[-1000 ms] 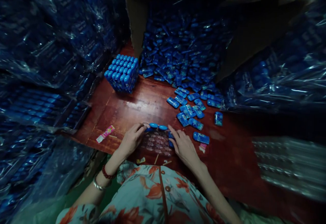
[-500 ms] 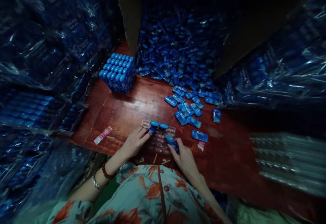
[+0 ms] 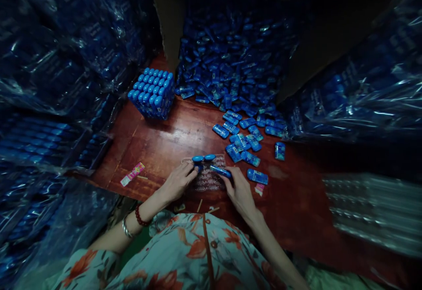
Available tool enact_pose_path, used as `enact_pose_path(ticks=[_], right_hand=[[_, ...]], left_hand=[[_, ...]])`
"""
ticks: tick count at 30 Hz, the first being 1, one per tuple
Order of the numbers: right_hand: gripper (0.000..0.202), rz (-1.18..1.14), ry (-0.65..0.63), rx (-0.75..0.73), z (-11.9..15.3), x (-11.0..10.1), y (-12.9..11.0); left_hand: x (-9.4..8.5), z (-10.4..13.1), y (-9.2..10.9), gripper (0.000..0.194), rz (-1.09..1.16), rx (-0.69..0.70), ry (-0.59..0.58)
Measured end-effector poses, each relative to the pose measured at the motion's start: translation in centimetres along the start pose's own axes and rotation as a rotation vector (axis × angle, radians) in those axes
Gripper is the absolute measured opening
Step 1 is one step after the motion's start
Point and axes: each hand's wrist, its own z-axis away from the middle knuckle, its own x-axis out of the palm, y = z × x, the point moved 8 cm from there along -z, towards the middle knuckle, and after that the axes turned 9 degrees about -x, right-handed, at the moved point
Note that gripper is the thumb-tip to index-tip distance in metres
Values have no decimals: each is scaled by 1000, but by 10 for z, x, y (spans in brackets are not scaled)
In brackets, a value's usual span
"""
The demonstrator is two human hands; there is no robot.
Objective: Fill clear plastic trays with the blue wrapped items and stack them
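Note:
A clear plastic tray with moulded hollows lies on the table in front of me. Two small blue containers stand side by side at its far edge, their rounded tops up. My left hand is at the tray's left side, fingers closed on another blue container, mostly hidden by the fingers. On the right, my right hand grips a blue container by one end, edge-on above the tray.
Loose blue containers lie to the right, spilling from a cardboard box. A block of upright ones stands at left. Clear trays are stacked at right, a pink wrapper at left. Plastic-wrapped packs line the sides.
My right hand has turned its blue container from label-up to edge-on and lifted it slightly, towards the standing pair. My left hand has barely moved.

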Motion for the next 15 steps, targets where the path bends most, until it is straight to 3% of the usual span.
enact_pose_path(ticks=[3,8,15], right_hand=[[22,97,-8,-154,-14,9,-3],[29,481,-181,-377,-28,29,-17],[22,759,-428,-450,-42,51,-54]], left_hand=[[1,-3,-3,24,14,-40,-37],[1,-7,-8,23,60,-75,-102],[6,-15,2,20,8,-61,-227]])
